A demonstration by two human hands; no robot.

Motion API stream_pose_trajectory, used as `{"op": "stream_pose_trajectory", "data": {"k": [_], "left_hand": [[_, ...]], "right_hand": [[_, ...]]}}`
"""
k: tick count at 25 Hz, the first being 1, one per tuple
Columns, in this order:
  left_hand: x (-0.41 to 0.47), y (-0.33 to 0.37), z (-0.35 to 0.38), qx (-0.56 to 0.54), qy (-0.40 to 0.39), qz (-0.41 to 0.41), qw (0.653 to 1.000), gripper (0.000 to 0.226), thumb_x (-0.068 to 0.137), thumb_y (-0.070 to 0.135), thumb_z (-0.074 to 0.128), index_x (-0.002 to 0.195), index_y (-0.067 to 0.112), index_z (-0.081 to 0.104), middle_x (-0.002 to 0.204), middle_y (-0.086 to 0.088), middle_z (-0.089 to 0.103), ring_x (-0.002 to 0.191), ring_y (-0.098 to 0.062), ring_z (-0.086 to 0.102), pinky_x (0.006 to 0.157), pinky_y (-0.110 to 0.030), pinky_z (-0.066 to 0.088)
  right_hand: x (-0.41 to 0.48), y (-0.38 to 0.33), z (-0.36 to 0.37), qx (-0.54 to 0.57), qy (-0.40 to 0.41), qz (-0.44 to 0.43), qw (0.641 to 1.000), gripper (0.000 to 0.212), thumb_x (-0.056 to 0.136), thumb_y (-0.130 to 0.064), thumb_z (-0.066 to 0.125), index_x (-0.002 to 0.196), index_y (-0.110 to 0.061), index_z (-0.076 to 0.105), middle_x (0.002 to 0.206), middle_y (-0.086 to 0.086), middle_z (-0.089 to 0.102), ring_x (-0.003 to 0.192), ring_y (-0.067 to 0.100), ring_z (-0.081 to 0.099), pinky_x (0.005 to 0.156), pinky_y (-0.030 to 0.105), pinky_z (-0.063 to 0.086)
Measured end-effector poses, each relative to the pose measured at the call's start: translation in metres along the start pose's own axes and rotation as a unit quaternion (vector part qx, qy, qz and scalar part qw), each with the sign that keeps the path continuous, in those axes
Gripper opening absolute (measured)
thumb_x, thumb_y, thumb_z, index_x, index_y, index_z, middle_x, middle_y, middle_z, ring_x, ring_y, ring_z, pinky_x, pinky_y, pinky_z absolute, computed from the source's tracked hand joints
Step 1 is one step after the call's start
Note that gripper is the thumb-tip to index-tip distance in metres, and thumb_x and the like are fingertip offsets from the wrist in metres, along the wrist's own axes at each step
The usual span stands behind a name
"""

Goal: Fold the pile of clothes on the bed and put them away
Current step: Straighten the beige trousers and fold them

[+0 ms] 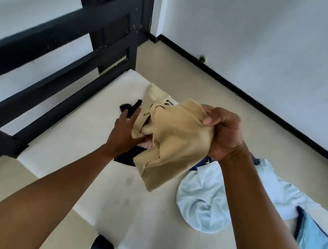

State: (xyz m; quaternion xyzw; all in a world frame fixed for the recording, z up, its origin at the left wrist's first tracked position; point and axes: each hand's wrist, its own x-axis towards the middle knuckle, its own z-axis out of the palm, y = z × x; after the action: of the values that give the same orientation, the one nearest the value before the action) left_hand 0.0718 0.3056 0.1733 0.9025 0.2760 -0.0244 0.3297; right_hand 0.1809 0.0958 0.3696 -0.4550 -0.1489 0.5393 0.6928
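Two hands work over the big white mattress [57, 154]. A crumpled pale blue shirt [202, 197] lies on the right side of the mattress, and a brighter blue cloth [315, 243] lies at the mattress's near right edge. The tan shirt [177, 141] is lifted up over the middle of the mattress. A small dark cloth [129, 109] lies on the mattress just behind it. The right hand [223, 133] has its fingers curled tight round a bunch of the tan shirt's top edge. The left hand [125, 131] reaches in at the shirt's left side with its fingers stretched out. The cloth hides its thumb tip, so I cannot tell if it pinches anything. The tan shirt looks soft, light and floppy, so it will likely sag. I think it is best held by both shoulders, then shaken flat.
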Motion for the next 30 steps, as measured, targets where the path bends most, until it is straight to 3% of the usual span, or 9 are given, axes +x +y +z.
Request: {"op": "stream_pose_trajectory", "data": {"k": [3,5,9,12,14,17,23,27,30], "left_hand": [[-0.058,0.076,0.013,-0.092,-0.027,0.068,0.993,0.033,0.084,0.049,0.075,0.083,0.024,0.053,0.083,-0.012,0.06,0.098,-0.052,0.059,0.069,-0.048,0.048],[-0.087,0.115,0.02,-0.091,-0.012,0.053,0.994,0.035,0.089,0.019,0.068,0.064,0.026,0.044,0.061,0.005,0.05,0.078,-0.046,0.06,0.057,-0.035,0.033],[-0.147,0.208,-0.005,-0.04,-0.004,0.064,0.997,0.021,0.084,0.016,0.051,0.091,0.008,0.069,0.086,-0.009,0.071,0.084,-0.032,0.066,0.065,-0.037,0.045],[-0.185,0.29,-0.043,-0.083,-0.024,0.1,0.991,0.019,0.094,0.01,0.053,0.092,0.001,0.07,0.088,-0.013,0.07,0.083,-0.029,0.064,0.071,-0.039,0.048],[-0.206,0.335,-0.067,-0.105,-0.044,0.096,0.989,0.016,0.095,0.013,0.06,0.098,0.0,0.069,0.087,-0.01,0.066,0.082,-0.025,0.06,0.071,-0.035,0.045],[-0.223,0.375,-0.095,-0.116,-0.052,0.056,0.99,0.015,0.09,0.022,0.069,0.088,0.008,0.066,0.078,-0.006,0.059,0.073,-0.021,0.053,0.067,-0.032,0.04],[-0.252,0.386,-0.105,-0.185,-0.126,0.012,0.974,0.027,0.093,0.013,0.063,0.113,-0.002,0.072,0.102,-0.018,0.071,0.083,-0.026,0.065,0.08,-0.038,0.055],[-0.271,0.355,-0.116,-0.182,-0.139,0.001,0.974,0.03,0.092,0.021,0.069,0.115,0.003,0.071,0.111,-0.02,0.073,0.088,-0.029,0.069,0.08,-0.041,0.058],[-0.283,0.31,-0.13,-0.159,-0.125,-0.012,0.979,0.04,0.093,0.048,0.07,0.109,0.012,0.071,0.101,-0.011,0.074,0.088,-0.027,0.071,0.074,-0.036,0.058]], "right_hand": [[-0.074,-0.03,0.005,-0.005,-0.013,-0.055,0.998,0.048,0.043,-0.017,0.076,0.085,0.001,0.062,0.081,0.015,0.062,0.077,0.034,0.057,0.077,0.035,0.047],[-0.118,-0.042,0.004,-0.031,0.03,-0.082,0.996,0.038,0.049,-0.011,0.066,0.085,-0.001,0.061,0.082,0.016,0.064,0.077,0.033,0.06,0.075,0.033,0.051],[-0.213,-0.079,-0.045,-0.088,0.265,-0.17,0.945,0.017,0.065,-0.008,0.057,0.078,-0.013,0.067,0.083,0.006,0.068,0.083,0.028,0.062,0.082,0.037,0.049],[-0.263,-0.087,-0.081,-0.333,0.41,-0.151,0.836,0.037,0.077,-0.027,0.071,0.114,-0.026,0.07,0.117,-0.006,0.064,0.11,0.019,0.059,0.09,0.034,0.044],[-0.284,-0.064,-0.085,-0.437,0.404,-0.173,0.785,0.043,0.091,-0.022,0.07,0.133,-0.03,0.065,0.127,-0.011,0.06,0.114,0.009,0.057,0.097,0.032,0.047],[-0.324,-0.013,-0.038,-0.371,0.315,-0.324,0.811,0.009,0.094,-0.024,0.071,0.1,-0.023,0.078,0.089,-0.013,0.075,0.081,0.001,0.066,0.076,0.028,0.051],[-0.368,0.079,0.007,-0.585,0.34,-0.303,0.671,0.09,0.074,-0.06,0.081,0.147,-0.024,0.043,0.151,-0.002,0.04,0.133,0.016,0.05,0.105,0.032,0.046],[-0.37,0.062,0.012,-0.538,0.375,-0.299,0.693,0.008,0.084,-0.016,0.071,0.089,-0.021,0.07,0.076,-0.012,0.067,0.066,0.006,0.061,0.062,0.027,0.044],[-0.372,0.011,0.044,-0.347,0.348,-0.248,0.835,0.01,0.089,0.001,0.066,0.083,0.002,0.074,0.069,0.0,0.067,0.064,0.014,0.058,0.061,0.028,0.042]]}}
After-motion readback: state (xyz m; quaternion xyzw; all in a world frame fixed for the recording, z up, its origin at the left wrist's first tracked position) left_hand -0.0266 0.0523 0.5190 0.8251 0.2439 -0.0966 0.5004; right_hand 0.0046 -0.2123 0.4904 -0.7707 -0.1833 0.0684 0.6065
